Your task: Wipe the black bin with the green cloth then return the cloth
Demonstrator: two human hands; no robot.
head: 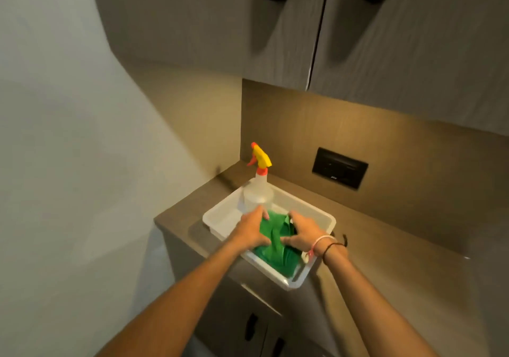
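Head view, one frame

Tub (220, 214): white plastic, rectangular, set on the counter (385, 246) near its left corner, one corner reaching out over the front edge.

Cloth (271, 249): green, bunched and creased, lying inside the tub at its near end and filling most of that half.

Left hand (252, 230): palm down on the left part of the cloth, fingers curled over the fabric; it presses or gathers the cloth, though whether the fingers are fully clenched around it cannot be told.

Right hand (301, 232): palm down on the right part of the cloth, fingers bent and spread onto the fabric; again the pictures show contact but not a firm grasp. Wrist carries a pink band (321, 242) and a dark cord (334, 247).

Spray bottle (257, 191): clear body, yellow head with orange trigger and nozzle, upright in the far left corner of the tub, just beyond the left fingertips.

Wall plate (340, 168): black, fixed to the brown back panel to the right of the bottle.

Upper cupboards (385, 39): two grey doors with dark handles, above the counter.

Lower doors (248, 326): grey, dark handles, beneath the counter between the forearms.

Wall (68, 136): plain white, at the left
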